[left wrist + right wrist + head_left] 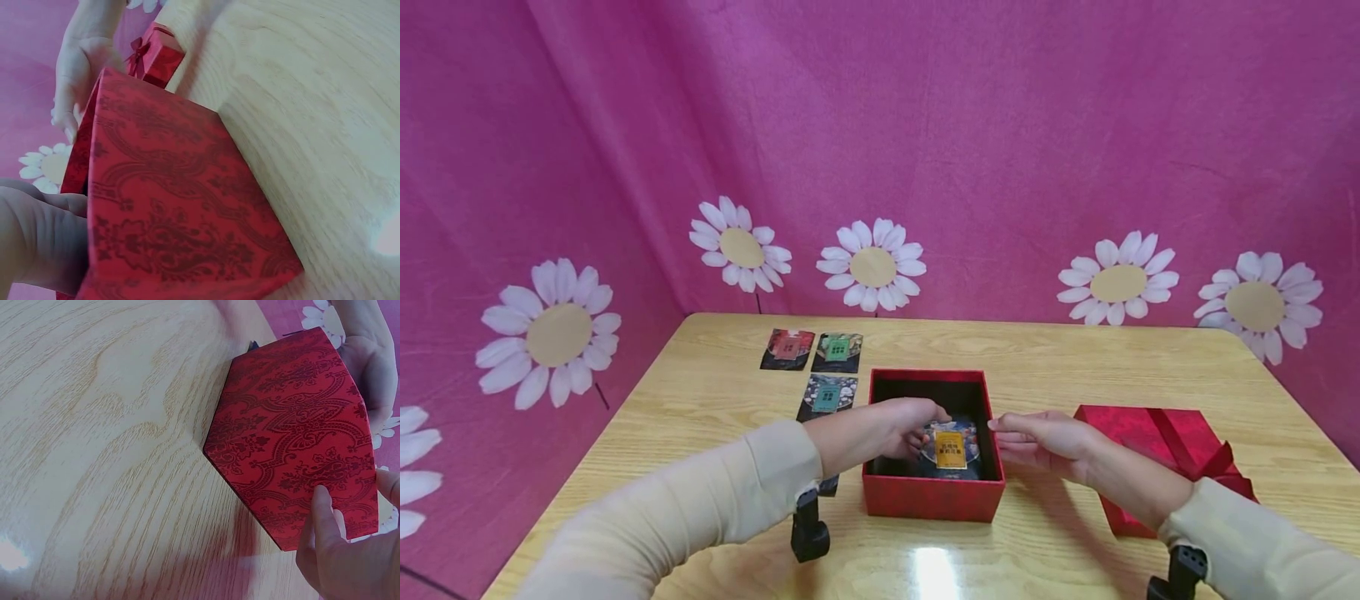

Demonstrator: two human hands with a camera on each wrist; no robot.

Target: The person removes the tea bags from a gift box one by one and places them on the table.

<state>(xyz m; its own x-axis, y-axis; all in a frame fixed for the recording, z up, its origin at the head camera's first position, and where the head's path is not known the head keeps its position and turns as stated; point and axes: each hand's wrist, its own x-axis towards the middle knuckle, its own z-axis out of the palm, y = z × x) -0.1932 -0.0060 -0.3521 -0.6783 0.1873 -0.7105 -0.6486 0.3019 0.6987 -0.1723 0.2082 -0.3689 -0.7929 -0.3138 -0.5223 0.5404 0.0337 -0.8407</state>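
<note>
A red patterned gift box (pixel 934 500) stands uncovered on the table, its inside dark. My left hand (pixel 904 421) reaches down into it and holds a dark printed packet (pixel 951 467) with a yellow label by its left and upper edge. The left fingertips are partly hidden, and in the left wrist view the box wall covers them. At the box's right side, my right hand (pixel 1048 442) grips the wall. Its thumb lies at the rim and its fingers (pixel 322 509) touch the patterned outside.
Left of the box lie flat dark packets with a red label (pixel 787 348), a green label (pixel 837 352) and a teal label (pixel 826 397). Another dark packet is mostly hidden under the left forearm. A red lid (pixel 1127 429) with a ribbon bow lies on the right, partly behind the right forearm.
</note>
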